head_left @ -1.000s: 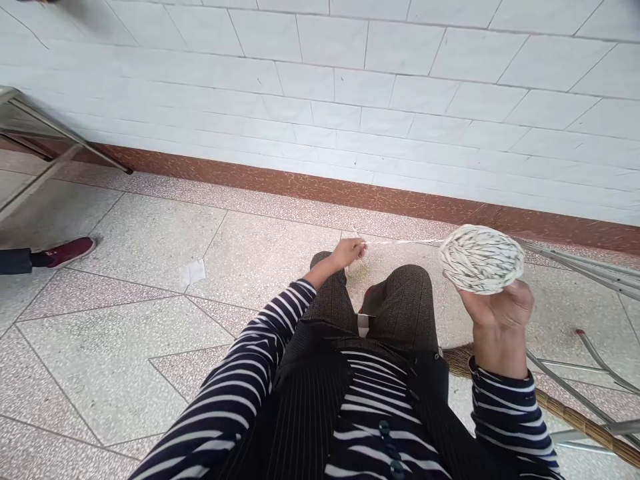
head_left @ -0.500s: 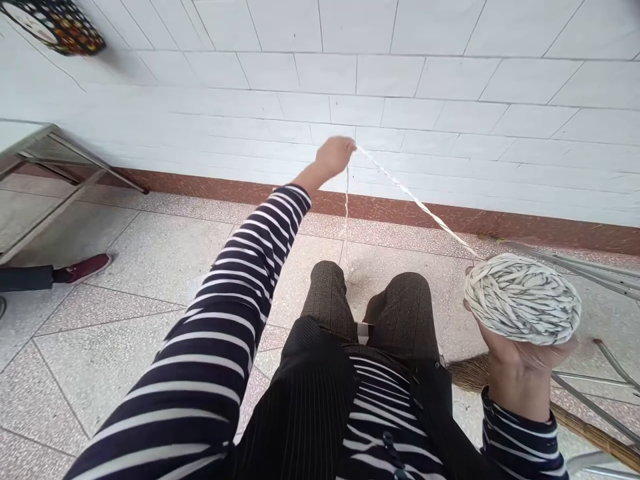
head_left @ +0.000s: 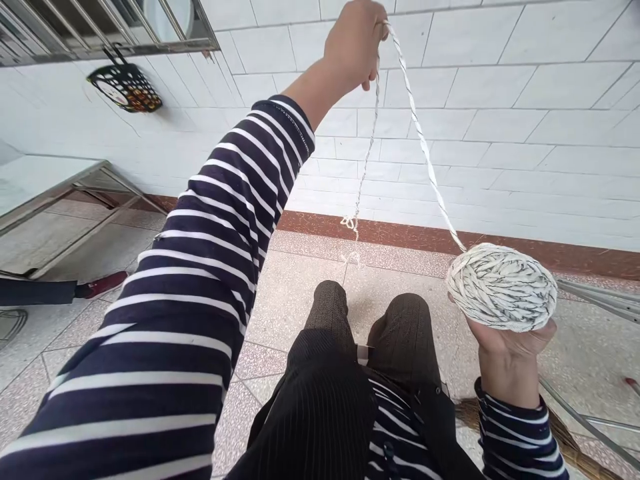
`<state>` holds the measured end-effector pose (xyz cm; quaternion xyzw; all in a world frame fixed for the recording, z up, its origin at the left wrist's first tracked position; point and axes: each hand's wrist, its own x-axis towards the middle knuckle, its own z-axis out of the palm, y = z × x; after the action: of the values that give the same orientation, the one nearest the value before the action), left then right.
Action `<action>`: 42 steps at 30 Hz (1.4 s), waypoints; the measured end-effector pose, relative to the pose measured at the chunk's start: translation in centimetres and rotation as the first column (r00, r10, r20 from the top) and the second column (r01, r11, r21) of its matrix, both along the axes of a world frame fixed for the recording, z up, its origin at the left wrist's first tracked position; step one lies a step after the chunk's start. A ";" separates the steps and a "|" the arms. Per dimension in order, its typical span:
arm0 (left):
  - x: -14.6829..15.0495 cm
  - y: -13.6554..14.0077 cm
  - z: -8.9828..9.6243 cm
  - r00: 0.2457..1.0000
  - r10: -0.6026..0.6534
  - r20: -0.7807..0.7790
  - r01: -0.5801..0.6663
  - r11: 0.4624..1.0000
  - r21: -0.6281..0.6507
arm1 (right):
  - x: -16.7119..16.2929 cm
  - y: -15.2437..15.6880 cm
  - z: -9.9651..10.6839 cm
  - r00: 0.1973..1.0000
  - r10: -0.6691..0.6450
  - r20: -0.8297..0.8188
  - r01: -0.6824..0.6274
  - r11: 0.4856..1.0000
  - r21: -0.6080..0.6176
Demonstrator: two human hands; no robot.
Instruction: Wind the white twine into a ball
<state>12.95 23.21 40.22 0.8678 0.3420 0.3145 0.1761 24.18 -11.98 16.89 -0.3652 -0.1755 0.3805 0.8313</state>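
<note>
My left hand [head_left: 354, 43] is raised high in front of the tiled wall, its fingers pinched around a white twisted cord [head_left: 423, 140] flecked with dark strands. From that pinch the cord slopes down to an oval wound ball of cord [head_left: 503, 287] on the right. The ball lies in my right hand [head_left: 510, 353], which cups it from below; most of these fingers are hidden behind it. A thinner loose end [head_left: 367, 157] hangs from my left hand, with small loops and frayed bits near its bottom.
A metal-framed table [head_left: 55, 180] stands left by the wall, with another person's shoe [head_left: 107, 283] nearby. A patterned basket [head_left: 127, 88] hangs under a barred window [head_left: 100, 27]. On the right are a straw broom [head_left: 563, 433] and metal tubes [head_left: 600, 293].
My left hand has risen and come closer, lifting the cord and its hanging end. The ball in my right hand sits slightly further left. The view has tilted up, bringing in the barred window.
</note>
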 end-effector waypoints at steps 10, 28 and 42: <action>-0.7 -1.3 -0.1 0.977 0.165 -0.132 -0.151 0.982 0.109 | -0.1 0.2 0.6 0.997 0.081 0.007 -0.081 0.996 -0.029; -0.5 0.8 -0.9 0.978 0.189 -0.091 -0.172 0.971 0.168 | -0.1 0.7 -0.6 0.991 0.124 -0.054 -0.128 0.987 -0.098; -1.4 -0.1 -1.3 0.986 0.150 -0.074 -0.139 0.981 0.139 | -0.9 0.5 -0.8 0.985 0.135 -0.107 -0.151 0.976 -0.156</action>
<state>11.55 23.13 38.92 0.8629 0.3895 0.3119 0.0799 23.31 -11.50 16.13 -0.3999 -0.1294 0.4694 0.7766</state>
